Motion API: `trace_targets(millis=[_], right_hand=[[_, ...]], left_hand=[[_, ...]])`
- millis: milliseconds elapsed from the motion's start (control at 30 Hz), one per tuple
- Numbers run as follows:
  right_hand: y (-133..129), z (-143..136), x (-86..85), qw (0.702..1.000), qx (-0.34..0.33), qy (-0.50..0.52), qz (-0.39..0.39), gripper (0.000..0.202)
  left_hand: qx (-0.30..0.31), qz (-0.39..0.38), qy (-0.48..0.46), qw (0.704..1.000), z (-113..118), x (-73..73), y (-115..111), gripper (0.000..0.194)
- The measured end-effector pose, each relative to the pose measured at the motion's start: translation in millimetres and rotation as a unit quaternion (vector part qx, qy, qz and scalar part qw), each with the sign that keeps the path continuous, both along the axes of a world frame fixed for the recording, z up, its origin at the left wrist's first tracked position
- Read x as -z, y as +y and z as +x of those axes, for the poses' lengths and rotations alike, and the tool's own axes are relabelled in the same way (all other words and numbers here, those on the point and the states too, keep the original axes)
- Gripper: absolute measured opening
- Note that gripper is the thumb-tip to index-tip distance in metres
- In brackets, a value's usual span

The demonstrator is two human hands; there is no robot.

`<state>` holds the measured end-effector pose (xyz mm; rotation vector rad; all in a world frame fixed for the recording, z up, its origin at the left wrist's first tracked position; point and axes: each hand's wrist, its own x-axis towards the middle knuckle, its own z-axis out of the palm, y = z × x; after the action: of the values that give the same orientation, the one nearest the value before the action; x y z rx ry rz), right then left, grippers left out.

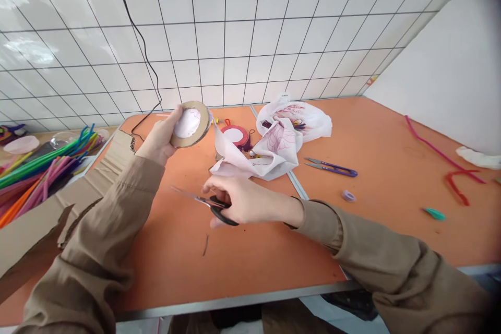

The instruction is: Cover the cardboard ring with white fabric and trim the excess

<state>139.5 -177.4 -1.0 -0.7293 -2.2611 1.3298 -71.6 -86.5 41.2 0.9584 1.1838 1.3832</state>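
Note:
My left hand (pixel 159 137) grips the left edge of a round cardboard ring (pixel 202 126), raised above the orange table. White material with faint pink marks shows in the ring's middle. Black-handled scissors (pixel 224 211) are in my right hand (pixel 245 201), their blades pointing left over the table. Just beyond that hand lies crumpled white cloth (pixel 270 159) with a line drawing on it. A red disc with a white centre (pixel 235 135) sits beside the cloth.
Cut cardboard (pixel 88 180) and colourful pipe cleaners (pixel 47 167) lie at left. Purple snips (pixel 336 168), a small lilac roll (pixel 348 196), a green piece (pixel 435 214) and red pipe cleaners (pixel 456 188) lie at right. A plastic bag (pixel 313 120) is near the tiled wall.

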Motion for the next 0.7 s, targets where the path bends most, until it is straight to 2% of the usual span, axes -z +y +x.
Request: trace_targets(millis=[100, 167, 233, 333, 400, 433, 500, 600, 700], right_hand=[[-5, 1, 1.6, 0.979, 0.017, -0.141, 0.145, 0.026], [-7, 1, 4.2, 0.958, 0.013, -0.194, 0.211, 0.02], [-7, 1, 6.5, 0.945, 0.012, -0.212, 0.248, 0.019], [-9, 0, 4.0, 0.947, 0.052, -0.189, 0.253, 0.02], [-16, -1, -2.5, 0.969, 0.076, -0.14, 0.186, 0.026], [-22, -1, -6.0, 0.985, 0.066, -0.109, 0.118, 0.03], [-35, -3, -10.2, 0.997, -0.015, -0.044, -0.066, 0.036], [-54, -12, -1.1, 0.949, -0.138, 0.031, -0.281, 0.057], [-59, -25, 24.4, 0.866, -0.222, 0.114, -0.434, 0.059]], left_hand=[[-0.01, 0.018, -0.009, 1.0, 4, -4.2, -2, 0.031], [0.006, 0.021, -0.001, 1.0, 9, -7.7, -5, 0.03], [0.021, 0.023, 0.004, 1.0, 16, -9.8, -8, 0.03], [0.032, 0.016, 0.025, 0.999, 23, -10.6, -12, 0.032], [0.038, 0.015, 0.041, 0.998, 26, -10.7, -13, 0.032], [0.04, 0.019, 0.044, 0.998, 27, -10.8, -13, 0.032], [0.041, 0.028, 0.042, 0.998, 26, -11.1, -12, 0.031], [0.045, 0.031, 0.038, 0.998, 25, -11.2, -10, 0.029], [0.054, 0.043, 0.035, 0.997, 24, -10.1, -8, 0.028]])
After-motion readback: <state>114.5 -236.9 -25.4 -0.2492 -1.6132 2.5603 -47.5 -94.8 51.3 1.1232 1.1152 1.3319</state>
